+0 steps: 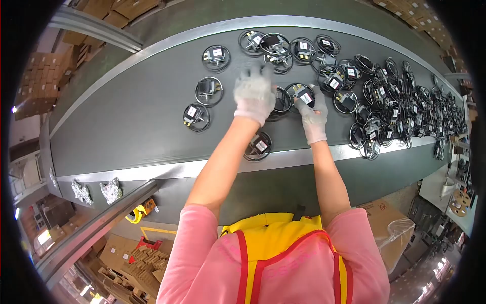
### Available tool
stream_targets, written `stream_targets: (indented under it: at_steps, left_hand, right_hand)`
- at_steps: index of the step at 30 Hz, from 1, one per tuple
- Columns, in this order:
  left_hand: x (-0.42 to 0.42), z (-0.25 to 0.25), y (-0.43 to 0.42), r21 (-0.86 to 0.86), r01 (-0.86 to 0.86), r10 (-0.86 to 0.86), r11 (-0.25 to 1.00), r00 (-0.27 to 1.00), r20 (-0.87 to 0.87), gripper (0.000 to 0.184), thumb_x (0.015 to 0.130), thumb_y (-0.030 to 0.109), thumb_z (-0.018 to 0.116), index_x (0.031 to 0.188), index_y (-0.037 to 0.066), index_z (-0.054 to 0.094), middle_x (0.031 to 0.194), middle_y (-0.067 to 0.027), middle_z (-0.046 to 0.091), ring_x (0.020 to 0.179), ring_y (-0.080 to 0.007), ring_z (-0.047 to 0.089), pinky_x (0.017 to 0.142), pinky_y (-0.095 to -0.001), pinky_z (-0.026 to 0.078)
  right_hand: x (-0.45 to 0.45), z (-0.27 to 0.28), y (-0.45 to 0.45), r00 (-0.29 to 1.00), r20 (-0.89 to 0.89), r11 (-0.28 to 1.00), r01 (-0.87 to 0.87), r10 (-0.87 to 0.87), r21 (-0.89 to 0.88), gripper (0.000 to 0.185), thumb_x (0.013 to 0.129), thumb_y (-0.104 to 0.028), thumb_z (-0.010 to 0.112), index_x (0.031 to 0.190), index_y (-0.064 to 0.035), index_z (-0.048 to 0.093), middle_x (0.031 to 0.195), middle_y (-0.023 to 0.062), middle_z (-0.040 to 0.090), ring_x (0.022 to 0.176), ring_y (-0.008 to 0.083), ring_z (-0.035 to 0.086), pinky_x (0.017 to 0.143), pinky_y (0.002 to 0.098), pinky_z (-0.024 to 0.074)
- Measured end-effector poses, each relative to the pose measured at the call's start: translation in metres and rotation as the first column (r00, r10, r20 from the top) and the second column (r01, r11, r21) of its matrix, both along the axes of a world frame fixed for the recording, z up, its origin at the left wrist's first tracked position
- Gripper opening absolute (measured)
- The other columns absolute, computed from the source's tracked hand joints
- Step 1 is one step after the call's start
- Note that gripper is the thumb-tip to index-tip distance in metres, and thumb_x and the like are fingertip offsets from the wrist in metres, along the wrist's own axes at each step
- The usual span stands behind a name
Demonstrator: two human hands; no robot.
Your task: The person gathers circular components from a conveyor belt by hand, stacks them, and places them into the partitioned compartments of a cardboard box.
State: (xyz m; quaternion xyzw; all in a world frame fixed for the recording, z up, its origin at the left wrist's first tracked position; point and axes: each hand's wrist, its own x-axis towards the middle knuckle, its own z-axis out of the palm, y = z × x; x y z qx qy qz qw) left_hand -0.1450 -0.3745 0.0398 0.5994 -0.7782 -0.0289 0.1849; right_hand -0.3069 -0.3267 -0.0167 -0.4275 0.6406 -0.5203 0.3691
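Note:
My right hand [314, 115], in a pale work glove with bare fingertips, grips a thermostat [304, 96] by its edge. The thermostat is a small dark box with brass terminals, a white label and a coiled thin tube. My left hand [254, 91], gloved too, is over the belt with its fingers stretched out and smeared by motion. Nothing shows in it. Another coiled thermostat [281, 101] lies between my hands, partly hidden by the left one. Below my left wrist lies one more thermostat [259, 146] near the belt's front edge.
The dark conveyor belt [136, 116] has metal rails. Two thermostats [207, 88] [194, 116] and another thermostat [216, 57] lie left. Several line the far side; a dense pile of thermostats [400, 106] covers the right. Crumpled silvery bundles [111, 191] sit on the front edge, near a metal post [101, 218].

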Motion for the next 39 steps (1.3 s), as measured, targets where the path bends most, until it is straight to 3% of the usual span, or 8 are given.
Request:
stream_targets:
  at_steps: [4, 8, 14, 23, 27, 32, 34, 39]
  left_hand:
    - [-0.017, -0.033, -0.028, 0.415, 0.044, -0.057, 0.909, 0.998, 0.020, 0.057, 0.077, 0.018, 0.066, 0.130, 0.013, 0.046, 0.111, -0.0196, 0.062, 0.100, -0.0373, 0.062, 0.084, -0.0459, 0.050]
    - [-0.016, -0.025, -0.029, 0.619, -0.051, 0.065, 0.783, 0.998, 0.000, 0.024, 0.081, 0.020, 0.060, 0.100, 0.006, 0.066, 0.105, -0.0161, 0.067, 0.101, -0.0323, 0.064, 0.087, -0.0408, 0.051]
    - [-0.012, -0.030, -0.017, 0.329, -0.210, 0.324, 0.921, 0.883, -0.341, 0.023, 0.081, 0.023, 0.064, 0.088, 0.002, 0.065, 0.083, -0.0227, 0.065, 0.083, -0.0409, 0.062, 0.074, -0.0474, 0.048]
    - [-0.025, -0.035, 0.017, 0.139, -0.284, 0.298, 0.949, 0.659, -0.691, 0.028, 0.080, 0.020, 0.072, 0.087, -0.002, 0.056, 0.071, -0.0171, 0.060, 0.063, -0.0304, 0.058, 0.061, -0.0391, 0.046]
    - [0.005, -0.041, 0.030, -0.149, -0.143, 0.071, 0.978, 0.909, -0.411, 0.026, 0.075, 0.016, 0.070, 0.098, 0.007, 0.060, 0.099, -0.0145, 0.059, 0.084, -0.0350, 0.058, 0.067, -0.0439, 0.049]
    - [0.043, -0.045, 0.044, -0.206, 0.036, -0.086, 0.978, 0.967, -0.242, 0.029, 0.071, 0.015, 0.072, 0.097, 0.010, 0.060, 0.091, -0.0146, 0.059, 0.086, -0.0366, 0.056, 0.072, -0.0459, 0.047]
    - [0.061, -0.043, 0.042, -0.162, -0.169, 0.171, 0.972, 0.985, -0.003, 0.037, 0.071, 0.018, 0.073, 0.105, 0.011, 0.061, 0.113, -0.0150, 0.055, 0.102, -0.0376, 0.052, 0.087, -0.0466, 0.044]
    - [0.122, -0.070, 0.029, -0.026, -0.210, 0.211, 0.977, 0.975, 0.075, 0.055, 0.069, 0.022, 0.076, 0.121, 0.019, 0.056, 0.127, -0.0144, 0.047, 0.112, -0.0422, 0.048, 0.090, -0.0510, 0.044]
  right_hand:
    - [0.003, 0.019, 0.003, 0.990, -0.137, 0.999, -0.006, 0.011, 0.037, 0.054, 0.075, -0.008, 0.073, 0.123, 0.0028, 0.052, 0.103, 0.0136, 0.063, 0.090, 0.0162, 0.061, 0.080, 0.0275, 0.0487]
    - [-0.013, 0.002, 0.006, 0.995, -0.096, 1.000, 0.023, -0.024, -0.013, 0.055, 0.074, -0.008, 0.073, 0.123, 0.0036, 0.052, 0.105, 0.0149, 0.063, 0.091, 0.0181, 0.062, 0.082, 0.0289, 0.0486]
    - [-0.011, 0.020, 0.028, 0.972, -0.230, 0.998, 0.041, -0.050, -0.042, 0.051, 0.074, -0.011, 0.073, 0.119, -0.0015, 0.052, 0.099, 0.0150, 0.064, 0.089, 0.0235, 0.064, 0.078, 0.0332, 0.0503]
    - [-0.019, 0.048, 0.046, 0.837, -0.120, 0.844, -0.516, 0.533, 0.146, 0.053, 0.073, -0.019, 0.073, 0.120, -0.0039, 0.056, 0.100, 0.0159, 0.064, 0.091, 0.0309, 0.064, 0.082, 0.0355, 0.0491]
    - [-0.075, 0.004, 0.032, 0.432, -0.897, 0.973, -0.152, -0.094, -0.174, 0.052, 0.076, -0.034, 0.070, 0.119, -0.0089, 0.057, 0.113, 0.0176, 0.059, 0.105, 0.0365, 0.056, 0.091, 0.0432, 0.0446]
    - [-0.112, -0.002, 0.011, 0.207, -0.978, 0.998, -0.062, 0.001, -0.012, 0.062, 0.078, -0.038, 0.068, 0.128, -0.0093, 0.048, 0.128, 0.0179, 0.047, 0.119, 0.0386, 0.044, 0.101, 0.0529, 0.0348]
    - [-0.103, -0.007, 0.011, 0.117, -0.992, 0.999, -0.017, 0.043, 0.042, 0.060, 0.078, -0.037, 0.068, 0.128, -0.0103, 0.047, 0.127, 0.0171, 0.048, 0.119, 0.0376, 0.044, 0.100, 0.0517, 0.0356]
    - [-0.049, 0.005, 0.030, 0.299, -0.946, 0.974, -0.218, 0.121, 0.055, 0.049, 0.077, -0.031, 0.067, 0.118, -0.0087, 0.054, 0.112, 0.0171, 0.057, 0.101, 0.0350, 0.054, 0.088, 0.0466, 0.0427]
